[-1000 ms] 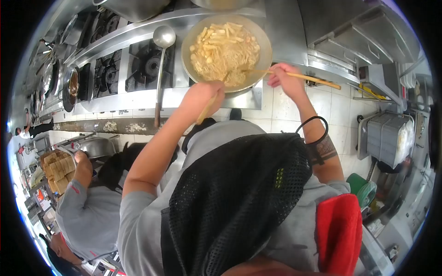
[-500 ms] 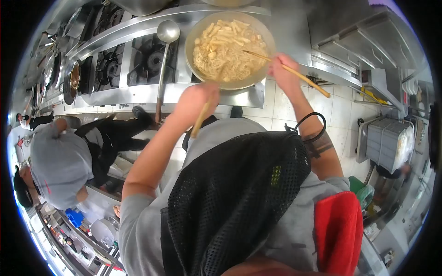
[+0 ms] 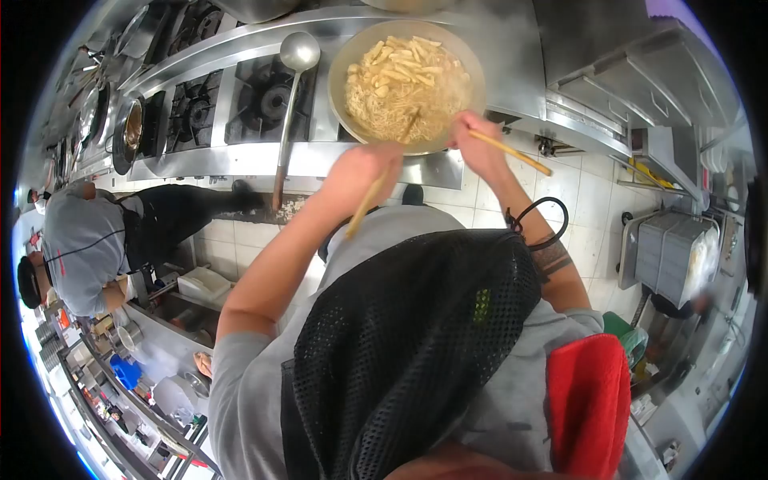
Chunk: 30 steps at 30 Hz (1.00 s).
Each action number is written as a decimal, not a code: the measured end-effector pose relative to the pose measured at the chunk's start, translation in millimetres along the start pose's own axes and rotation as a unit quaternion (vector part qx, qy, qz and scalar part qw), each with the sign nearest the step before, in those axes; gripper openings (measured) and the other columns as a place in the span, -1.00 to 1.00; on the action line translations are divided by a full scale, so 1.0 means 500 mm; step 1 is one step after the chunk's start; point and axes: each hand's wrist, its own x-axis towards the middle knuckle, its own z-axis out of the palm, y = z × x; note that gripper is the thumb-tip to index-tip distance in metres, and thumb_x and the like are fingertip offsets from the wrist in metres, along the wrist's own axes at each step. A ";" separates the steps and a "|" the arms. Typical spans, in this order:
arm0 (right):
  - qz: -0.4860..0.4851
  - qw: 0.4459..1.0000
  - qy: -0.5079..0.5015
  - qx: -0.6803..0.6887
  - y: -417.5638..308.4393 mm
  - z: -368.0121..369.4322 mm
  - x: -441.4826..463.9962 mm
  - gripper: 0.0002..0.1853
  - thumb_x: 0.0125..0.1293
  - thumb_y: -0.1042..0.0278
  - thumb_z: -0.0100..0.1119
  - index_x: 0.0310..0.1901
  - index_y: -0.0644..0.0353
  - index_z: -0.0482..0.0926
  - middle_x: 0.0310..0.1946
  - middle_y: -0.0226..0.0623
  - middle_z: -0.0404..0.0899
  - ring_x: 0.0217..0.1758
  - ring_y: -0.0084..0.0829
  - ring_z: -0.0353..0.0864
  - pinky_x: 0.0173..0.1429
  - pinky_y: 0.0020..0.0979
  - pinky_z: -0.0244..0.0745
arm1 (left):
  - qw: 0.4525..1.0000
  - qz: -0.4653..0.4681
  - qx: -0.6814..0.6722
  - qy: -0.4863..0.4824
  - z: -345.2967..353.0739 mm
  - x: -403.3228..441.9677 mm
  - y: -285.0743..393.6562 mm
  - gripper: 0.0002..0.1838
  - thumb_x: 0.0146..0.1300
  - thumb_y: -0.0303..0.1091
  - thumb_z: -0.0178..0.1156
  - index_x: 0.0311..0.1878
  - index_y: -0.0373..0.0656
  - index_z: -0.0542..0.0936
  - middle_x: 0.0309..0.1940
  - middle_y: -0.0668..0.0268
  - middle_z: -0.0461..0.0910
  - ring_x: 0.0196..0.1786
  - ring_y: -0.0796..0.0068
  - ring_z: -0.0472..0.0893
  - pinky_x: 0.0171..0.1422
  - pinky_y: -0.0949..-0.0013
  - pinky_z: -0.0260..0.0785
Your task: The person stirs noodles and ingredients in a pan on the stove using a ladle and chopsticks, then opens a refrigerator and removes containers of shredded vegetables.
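A wide round pan (image 3: 342, 112) of noodles (image 3: 384, 108) topped with pale strips (image 3: 404, 60) sits on the stove. My left hand (image 3: 364, 178), at the pan's near edge, is closed around a wooden stick (image 3: 366, 204) whose far end reaches toward the noodles. At the right rim, my right hand (image 3: 478, 146) grips another wooden stick (image 3: 512, 151), its near end pointing out to the right. The far tip of that right stick is hidden by the hand and food.
A long-handled ladle (image 3: 300, 53) lies over the steel edge left of the pan, beside a burner (image 3: 272, 98). A co-worker (image 3: 84, 240) bends at the left. A grey bin (image 3: 674, 246) stands at the right.
Both hands have shifted with their sticks; the right hand came lower and closer to the pan's near rim. The co-worker at the left moved farther away, and the view shifted slightly.
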 end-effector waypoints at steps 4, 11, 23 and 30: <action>-0.062 0.997 -0.026 -0.035 0.065 -0.012 -0.003 -0.84 0.48 0.36 0.15 -0.20 0.22 0.66 -0.44 -0.06 0.67 -0.40 -0.13 0.71 -0.19 -0.22 0.60 | 0.998 -0.036 0.011 -0.040 0.023 -0.015 -0.058 -0.85 0.40 -0.46 0.17 -0.08 -0.24 0.68 -0.32 -0.07 0.68 -0.23 -0.19 0.70 -0.15 -0.03 0.56; -0.053 0.994 0.077 -0.054 -0.011 -0.104 -0.034 -0.85 0.49 0.35 0.17 -0.16 0.23 0.67 -0.31 -0.04 0.72 -0.27 0.00 0.73 -0.13 -0.19 0.61 | 0.994 -0.103 -0.035 0.008 -0.097 -0.067 0.001 -0.77 0.46 -0.44 0.13 0.02 -0.30 0.71 -0.32 -0.11 0.69 -0.25 -0.13 0.71 -0.13 0.05 0.55; 0.083 0.987 0.032 0.134 0.034 -0.093 0.045 -0.75 0.55 0.31 0.08 -0.05 0.32 0.67 -0.39 -0.25 0.75 -0.39 -0.51 0.75 -0.25 -0.44 0.65 | 0.982 -0.152 -0.092 0.058 -0.078 -0.091 -0.025 -0.78 0.46 -0.41 0.19 0.03 -0.28 0.71 -0.37 -0.08 0.68 -0.27 -0.18 0.69 -0.14 0.03 0.53; 0.011 0.998 0.026 0.058 0.154 0.010 0.135 -0.74 0.54 0.28 0.12 -0.04 0.32 0.68 -0.39 -0.20 0.76 -0.39 -0.48 0.77 -0.25 -0.41 0.67 | 0.976 -0.168 -0.120 0.066 -0.061 -0.104 -0.012 -0.74 0.48 -0.36 0.20 0.07 -0.31 0.71 -0.35 -0.10 0.69 -0.28 -0.11 0.71 -0.13 0.09 0.55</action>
